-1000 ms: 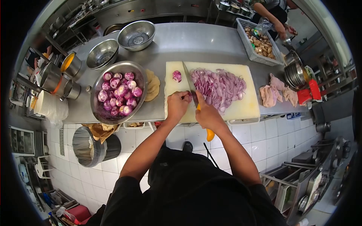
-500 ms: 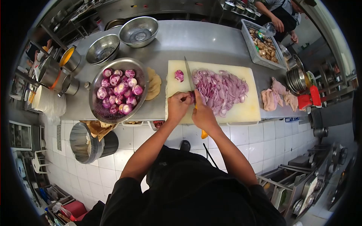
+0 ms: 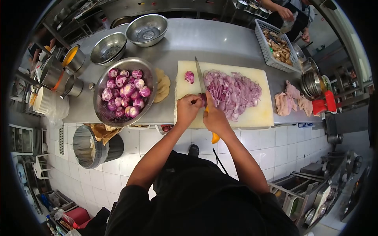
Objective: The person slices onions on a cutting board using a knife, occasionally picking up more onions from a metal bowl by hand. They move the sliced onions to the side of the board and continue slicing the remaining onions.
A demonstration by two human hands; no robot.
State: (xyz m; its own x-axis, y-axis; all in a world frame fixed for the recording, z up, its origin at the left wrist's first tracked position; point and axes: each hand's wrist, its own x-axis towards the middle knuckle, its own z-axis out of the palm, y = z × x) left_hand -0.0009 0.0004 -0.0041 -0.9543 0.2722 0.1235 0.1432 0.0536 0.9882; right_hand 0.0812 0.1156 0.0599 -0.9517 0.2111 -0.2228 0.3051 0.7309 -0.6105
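Note:
My right hand (image 3: 215, 117) is closed around the yellow handle of a kitchen knife (image 3: 200, 74), its blade pointing away over the cutting board (image 3: 260, 116). Close beside the blade, my left hand (image 3: 188, 109) pinches a red onion piece (image 3: 203, 99), mostly hidden by fingers. To the right of the knife spreads a heap of sliced red onion (image 3: 234, 92). A peeled red onion (image 3: 189, 77) lies near the board's far left corner. Left of the board, a steel colander (image 3: 103, 115) holds several peeled onions.
Two steel bowls (image 3: 146, 30) stand at the back left. A grey plastic basket (image 3: 275, 65) of brownish pieces sits at the far right, near another person's hand (image 3: 285, 13). Cloths (image 3: 291, 98) lie right of the board, and a lined bin (image 3: 88, 147) stands below the table's left side.
The view has shifted slightly. Both hands keep nearly the same place at the onion and knife. The other person's hand beyond the basket has moved, with a clear item in it.

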